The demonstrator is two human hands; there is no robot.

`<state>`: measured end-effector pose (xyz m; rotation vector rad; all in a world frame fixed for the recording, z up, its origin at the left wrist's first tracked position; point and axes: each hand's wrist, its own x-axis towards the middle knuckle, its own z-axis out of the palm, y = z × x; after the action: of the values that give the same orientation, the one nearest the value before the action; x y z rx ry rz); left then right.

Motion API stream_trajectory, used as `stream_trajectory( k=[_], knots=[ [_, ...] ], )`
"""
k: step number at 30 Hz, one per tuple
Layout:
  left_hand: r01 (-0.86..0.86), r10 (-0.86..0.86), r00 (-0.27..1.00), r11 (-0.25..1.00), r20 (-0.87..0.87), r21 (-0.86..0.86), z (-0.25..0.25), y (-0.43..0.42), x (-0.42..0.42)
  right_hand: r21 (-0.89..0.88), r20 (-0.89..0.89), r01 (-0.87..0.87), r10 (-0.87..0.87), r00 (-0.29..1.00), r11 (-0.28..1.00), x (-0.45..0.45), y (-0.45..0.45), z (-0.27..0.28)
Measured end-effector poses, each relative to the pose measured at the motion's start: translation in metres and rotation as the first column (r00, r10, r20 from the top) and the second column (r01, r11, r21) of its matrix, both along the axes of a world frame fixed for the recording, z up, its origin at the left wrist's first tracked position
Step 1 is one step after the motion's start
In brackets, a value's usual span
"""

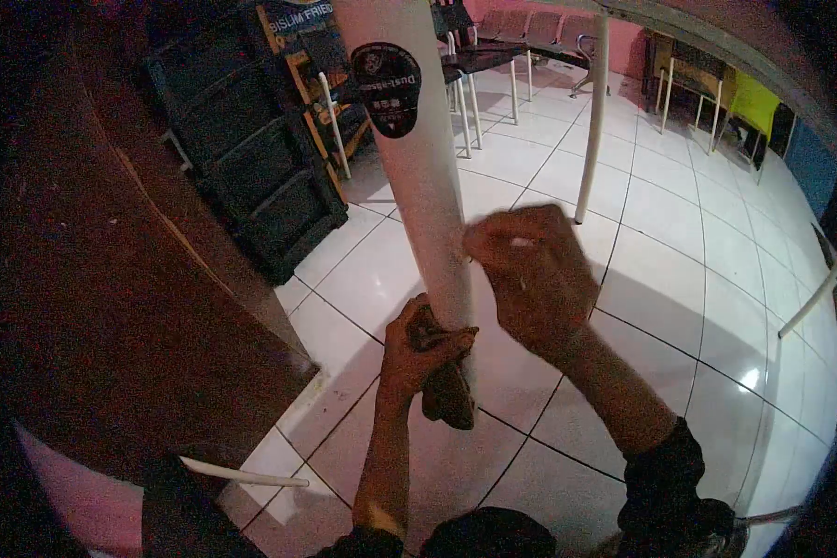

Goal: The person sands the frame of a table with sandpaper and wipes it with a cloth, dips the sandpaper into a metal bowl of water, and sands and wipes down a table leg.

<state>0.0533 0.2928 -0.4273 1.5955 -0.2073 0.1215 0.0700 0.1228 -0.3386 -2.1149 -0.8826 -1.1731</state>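
Note:
A long white blade (423, 186), like one from a ceiling fan, slants down the middle of the view. A black sticker (387, 88) with white print sits near its upper part. My left hand (417, 349) is wrapped around the blade's lower end, thumb across its front. Just below that grip is a dark, bracket-like piece (450, 400), partly hidden by the hand. Beside the blade's right edge is my right hand (535, 274), fingers curled together in a pinch. What they hold, if anything, is too small to make out.
A brown wooden panel (130, 307) fills the left side. Behind it stands a dark shelf-like unit (260, 158). Black-seated chairs (484, 60) and a bench (539, 33) are at the back. A pale table leg (595, 121) rises from the white tiled floor (521, 484); a yellow-green chair (753, 102) stands right.

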Motion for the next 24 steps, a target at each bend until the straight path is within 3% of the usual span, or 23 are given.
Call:
stream_trajectory(
  k=[1,2,5,8,11,12,15,16,19,24],
  knots=[
    [0.013,-0.013,1.0,1.0,-0.002,-0.003,0.0,0.0,0.0,-0.09,0.039,0.041,-0.037,0.999,0.995,0.0,-0.001,-0.009],
    [0.011,-0.011,1.0,1.0,0.025,-0.011,0.0,0.0,0.0,-0.086,0.084,-0.037,0.044,0.996,0.996,0.001,-0.002,-0.029],
    [0.007,-0.005,0.998,1.0,0.065,-0.021,-0.002,0.0,0.001,0.159,0.034,-0.226,0.223,0.974,0.961,0.008,0.001,-0.054],
    [-0.026,0.025,1.0,1.0,0.012,0.009,-0.001,0.001,-0.002,0.196,0.262,-0.104,0.05,0.964,0.975,0.009,0.007,0.002],
    [-0.085,0.086,0.996,0.996,-0.023,0.041,0.0,-0.002,-0.003,0.351,0.192,-0.131,0.066,0.979,0.927,0.008,0.016,0.006],
    [-0.083,0.083,0.996,0.996,-0.014,0.023,-0.001,-0.002,-0.002,0.224,0.306,-0.16,0.086,0.948,0.961,0.008,0.011,-0.006],
    [-0.072,0.073,0.997,0.997,0.035,-0.015,-0.001,-0.003,-0.003,0.247,0.165,-0.179,0.141,0.976,0.952,-0.002,0.012,-0.036],
    [-0.066,0.067,0.996,0.998,0.051,-0.018,-0.001,-0.003,-0.004,0.195,0.321,-0.22,0.15,0.935,0.956,0.005,0.008,-0.036],
    [-0.138,0.139,0.99,0.987,-0.008,0.078,-0.005,0.001,-0.001,0.259,0.407,-0.3,0.178,0.896,0.918,0.007,0.014,-0.001],
    [-0.116,0.115,0.993,0.993,0.017,0.034,-0.005,0.002,-0.003,0.251,0.25,-0.27,0.208,0.946,0.929,0.006,0.011,-0.044]
  ],
)
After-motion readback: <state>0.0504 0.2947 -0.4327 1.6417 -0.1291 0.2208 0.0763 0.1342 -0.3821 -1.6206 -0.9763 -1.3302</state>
